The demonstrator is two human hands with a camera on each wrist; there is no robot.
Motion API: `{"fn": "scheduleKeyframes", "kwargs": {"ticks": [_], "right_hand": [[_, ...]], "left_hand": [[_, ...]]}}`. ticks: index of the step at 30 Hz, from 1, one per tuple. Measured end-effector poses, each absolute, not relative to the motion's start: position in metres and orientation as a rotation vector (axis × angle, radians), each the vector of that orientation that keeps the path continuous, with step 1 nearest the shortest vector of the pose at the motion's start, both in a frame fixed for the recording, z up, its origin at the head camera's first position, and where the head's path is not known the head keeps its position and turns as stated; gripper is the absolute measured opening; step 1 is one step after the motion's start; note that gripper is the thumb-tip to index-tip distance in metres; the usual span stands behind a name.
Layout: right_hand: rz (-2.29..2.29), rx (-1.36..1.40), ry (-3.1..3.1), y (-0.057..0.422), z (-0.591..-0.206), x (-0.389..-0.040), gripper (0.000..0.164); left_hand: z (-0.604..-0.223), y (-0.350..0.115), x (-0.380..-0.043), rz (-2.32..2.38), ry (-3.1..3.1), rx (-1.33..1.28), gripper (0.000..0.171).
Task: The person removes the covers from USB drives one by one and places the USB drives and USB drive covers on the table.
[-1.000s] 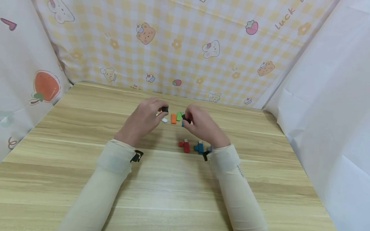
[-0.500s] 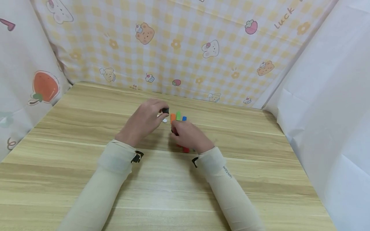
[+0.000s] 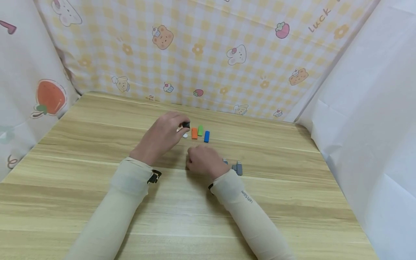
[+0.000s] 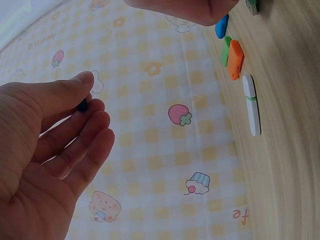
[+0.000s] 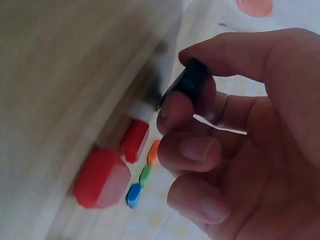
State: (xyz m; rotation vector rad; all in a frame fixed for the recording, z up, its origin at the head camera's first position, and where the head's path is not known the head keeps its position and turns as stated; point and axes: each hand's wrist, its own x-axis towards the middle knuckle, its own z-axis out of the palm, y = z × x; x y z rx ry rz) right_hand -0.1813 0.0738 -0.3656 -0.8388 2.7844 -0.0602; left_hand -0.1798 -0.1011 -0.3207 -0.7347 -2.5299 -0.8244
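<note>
Looking down from the head, the left hand point(image 3: 161, 138) is pinching a small black cap point(image 3: 185, 124) above the table point(image 3: 97, 202), beside a white stick point(image 3: 185, 135); light, hard, smooth plastic, probably best nipped by its sides. At the right wrist, the right hand point(image 5: 240, 135) is clamping a black stick point(image 5: 186, 82) between thumb and fingertips, near a red stick point(image 5: 102, 177).

Two hands work over the wooden table point(image 3: 97, 144) — the left hand point(image 3: 160, 137) and the right hand point(image 3: 203, 162), each pinching one small black piece point(image 3: 185, 124), so two black pieces point(image 5: 187, 82) in all. Just right of the left hand lie four caps in a row — one white point(image 3: 185, 135), one orange point(image 3: 194, 133), one green point(image 3: 200, 130), one blue point(image 3: 206, 136). Beside the right hand lies one grey drive point(image 3: 238, 168); under it, one red drive point(image 5: 117, 165).
</note>
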Motion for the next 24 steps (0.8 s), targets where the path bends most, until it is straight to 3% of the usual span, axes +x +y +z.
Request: {"fn": "scheduleKeyframes", "kwargs": {"ticks": [18,24], "right_hand": [[-0.184,-0.767,2.729,0.067,-0.367,-0.176,0.023],[-0.2,-0.783,2.729,0.074,-0.417,-0.204,0.025]], "left_hand": [[-0.323,-0.099,-0.18,-0.825,-2.563,-0.737,0.017],[-0.322,-0.099,-0.18,-0.82,-2.592,-0.742,0.015]]}}
